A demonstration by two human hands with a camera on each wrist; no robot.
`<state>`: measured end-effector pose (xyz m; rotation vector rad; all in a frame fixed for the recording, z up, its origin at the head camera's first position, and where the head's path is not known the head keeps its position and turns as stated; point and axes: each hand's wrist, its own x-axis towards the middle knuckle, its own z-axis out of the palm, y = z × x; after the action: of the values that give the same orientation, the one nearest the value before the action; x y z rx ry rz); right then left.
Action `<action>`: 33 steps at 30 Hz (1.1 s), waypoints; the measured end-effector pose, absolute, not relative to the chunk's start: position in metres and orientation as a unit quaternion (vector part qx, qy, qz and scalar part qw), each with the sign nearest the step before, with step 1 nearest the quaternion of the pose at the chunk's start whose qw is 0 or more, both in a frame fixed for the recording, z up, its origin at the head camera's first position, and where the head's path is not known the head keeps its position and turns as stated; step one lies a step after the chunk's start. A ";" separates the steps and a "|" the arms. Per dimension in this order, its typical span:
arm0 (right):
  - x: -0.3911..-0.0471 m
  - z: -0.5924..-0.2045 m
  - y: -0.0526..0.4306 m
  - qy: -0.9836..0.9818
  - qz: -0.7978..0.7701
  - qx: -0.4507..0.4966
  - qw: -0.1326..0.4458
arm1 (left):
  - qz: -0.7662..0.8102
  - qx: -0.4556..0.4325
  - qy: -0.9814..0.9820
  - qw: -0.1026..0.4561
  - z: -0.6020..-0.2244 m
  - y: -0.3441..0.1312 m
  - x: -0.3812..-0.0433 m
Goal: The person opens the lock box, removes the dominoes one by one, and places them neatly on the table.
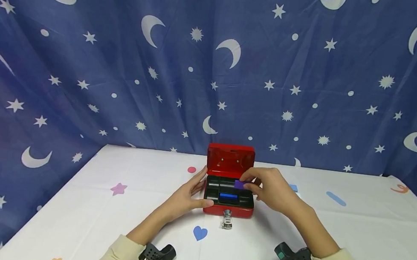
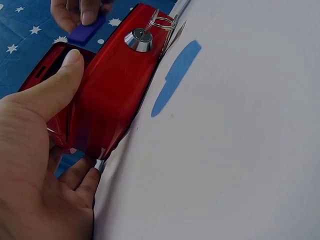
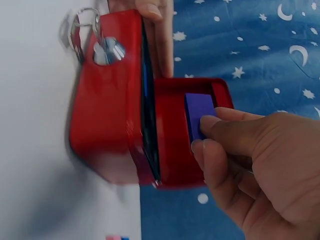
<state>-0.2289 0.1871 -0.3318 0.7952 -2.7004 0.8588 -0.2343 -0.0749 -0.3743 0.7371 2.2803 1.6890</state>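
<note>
A red cash box (image 1: pixel 212 209) stands on the table with its lid (image 1: pixel 230 160) raised at the back and a black compartment tray (image 1: pixel 213 185) inside. My left hand (image 1: pixel 184 201) holds the box at its left side, with the thumb at the front rim. Between thumb and fingers, my right hand (image 1: pixel 272 191) pinches a small purple rectangular block (image 3: pixel 199 107) above the tray's right part. Another blue piece (image 1: pixel 228 196) lies in the front middle compartment. In the front lock (image 2: pixel 138 40) sits a key with a ring (image 2: pixel 164 22).
A white cloth with coloured shapes covers the table (image 1: pixel 125 215). Behind it hangs a dark blue curtain (image 1: pixel 179 118) with moons and stars. A small light blue item (image 1: pixel 293 187) shows just beyond the right hand. Each wrist wears a black camera band (image 1: pixel 157 255).
</note>
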 end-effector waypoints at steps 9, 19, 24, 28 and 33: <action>-0.224 -0.323 0.221 -0.915 0.286 0.260 0.111 | 0.572 0.258 0.771 0.104 -0.376 -0.075 -0.236; -0.218 -0.325 0.254 -0.920 0.290 0.237 0.116 | 0.570 0.256 0.774 0.101 -0.376 -0.075 -0.236; -0.219 -0.336 0.261 -0.926 0.287 0.225 0.093 | 0.571 0.255 0.773 0.104 -0.376 -0.075 -0.235; -0.221 -0.344 0.265 -0.932 0.280 0.219 0.077 | 0.569 0.254 0.775 0.105 -0.375 -0.075 -0.235; -0.223 -0.352 0.269 -0.936 0.270 0.216 0.068 | 0.569 0.253 0.776 0.103 -0.376 -0.075 -0.235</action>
<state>-0.2229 0.2688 -0.3520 0.6497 -2.8196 0.8150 -0.2354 -0.0746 -0.3763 0.7455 2.2896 1.6781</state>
